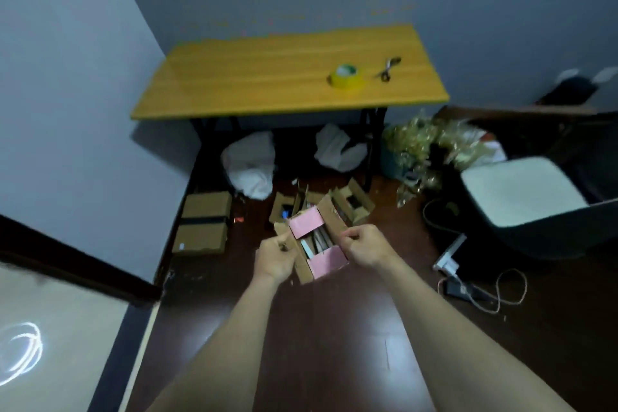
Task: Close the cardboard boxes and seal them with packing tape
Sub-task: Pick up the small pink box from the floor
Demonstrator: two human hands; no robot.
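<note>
So both hands are on a small cardboard box (314,244) held up over the dark wood floor (334,328). The box is open, with pink-lined end flaps (305,221) sticking up at the far and near ends, and some flat stuff packed inside that's too blurry to name. The left hand (276,259) has its fingers curled onto the box's left side flap, pinching it. The right hand (364,246) does the same on the right flap, fingers curled round the cardboard edge. So both hands are clamped on the box, flaps not folded shut yet.

Just behind it on the floor are two more open cardboard boxes (351,202), flaps splayed, touching or nearly touching each other. Off to the left by the wall sits a closed box (204,222) with a dark strip across its middle.

The yellow packing tape roll (346,77) is up on the wooden table (250,77) against the wall, toward its right side, well apart from the boxes. A pair of scissors (388,68) lies just beside it on the right.

Under the table there are two white plastic bags (249,162). To the right there's a bunch of golden foliage (421,147), a dark chair with a white cushion (521,191), and a power strip with cables (468,284) on the floor.
</note>
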